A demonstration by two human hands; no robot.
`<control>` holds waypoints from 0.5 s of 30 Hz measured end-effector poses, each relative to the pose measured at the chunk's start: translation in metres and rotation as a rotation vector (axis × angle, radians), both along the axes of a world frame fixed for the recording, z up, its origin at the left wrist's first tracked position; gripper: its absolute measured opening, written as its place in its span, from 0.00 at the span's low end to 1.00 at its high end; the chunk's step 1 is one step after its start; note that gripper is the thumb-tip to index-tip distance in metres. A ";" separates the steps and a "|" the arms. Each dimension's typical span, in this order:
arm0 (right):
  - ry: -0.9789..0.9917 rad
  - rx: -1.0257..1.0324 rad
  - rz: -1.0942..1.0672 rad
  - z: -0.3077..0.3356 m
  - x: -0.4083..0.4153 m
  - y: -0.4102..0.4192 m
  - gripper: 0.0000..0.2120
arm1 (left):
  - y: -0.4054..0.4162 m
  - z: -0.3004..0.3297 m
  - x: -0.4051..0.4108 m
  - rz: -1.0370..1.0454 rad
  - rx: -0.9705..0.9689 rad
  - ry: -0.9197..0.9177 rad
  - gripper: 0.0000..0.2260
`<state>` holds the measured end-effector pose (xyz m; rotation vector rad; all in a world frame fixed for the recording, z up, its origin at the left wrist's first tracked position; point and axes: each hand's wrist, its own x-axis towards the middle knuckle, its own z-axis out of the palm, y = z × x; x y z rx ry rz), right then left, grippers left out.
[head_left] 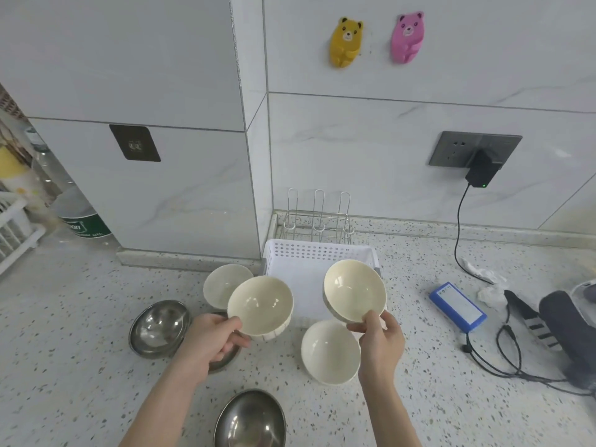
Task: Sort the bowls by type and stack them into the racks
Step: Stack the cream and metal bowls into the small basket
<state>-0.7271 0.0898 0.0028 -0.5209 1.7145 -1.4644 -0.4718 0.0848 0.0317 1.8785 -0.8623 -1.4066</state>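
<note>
My left hand (211,341) grips the near rim of a cream ceramic bowl (260,305), lifted above the counter. My right hand (380,338) pinches the rim of a second cream bowl (354,290), held tilted over the white perforated basket (317,253). A third cream bowl (222,285) stands behind the left one, and another (330,351) sits on the counter under my right hand. A steel bowl (158,327) lies at the left, another steel bowl (250,421) at the bottom edge. A third steel bowl (225,359) is mostly hidden under my left hand.
A wire rack (317,214) stands against the wall behind the basket. A blue battery pack (458,306), black cables (503,359) and a dark strap (564,330) lie on the right. A white slatted rack (13,230) and a green-labelled tub (85,221) are at the far left.
</note>
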 end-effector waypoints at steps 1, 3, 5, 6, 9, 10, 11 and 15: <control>0.032 0.002 0.029 0.001 0.000 -0.006 0.17 | -0.005 0.002 -0.001 0.013 -0.006 0.019 0.07; 0.086 0.005 0.100 0.004 0.001 -0.019 0.15 | -0.014 0.005 -0.003 0.041 -0.012 0.054 0.06; 0.126 0.018 0.175 0.004 0.001 -0.034 0.18 | -0.024 0.006 -0.004 0.059 -0.016 0.074 0.06; 0.142 0.024 0.209 0.004 0.001 -0.041 0.17 | -0.029 0.006 -0.005 0.065 -0.013 0.078 0.06; 0.201 0.058 0.290 0.005 0.000 -0.063 0.13 | -0.043 0.005 -0.007 0.056 -0.007 0.065 0.07; 0.222 0.069 0.313 0.005 0.002 -0.071 0.12 | -0.048 0.004 -0.009 0.058 -0.010 0.063 0.07; 0.242 0.074 0.335 0.004 0.004 -0.078 0.12 | -0.052 0.004 -0.011 0.066 -0.016 0.061 0.06; 0.342 0.132 0.455 -0.003 0.018 -0.108 0.11 | -0.066 -0.004 -0.022 0.123 -0.075 0.025 0.06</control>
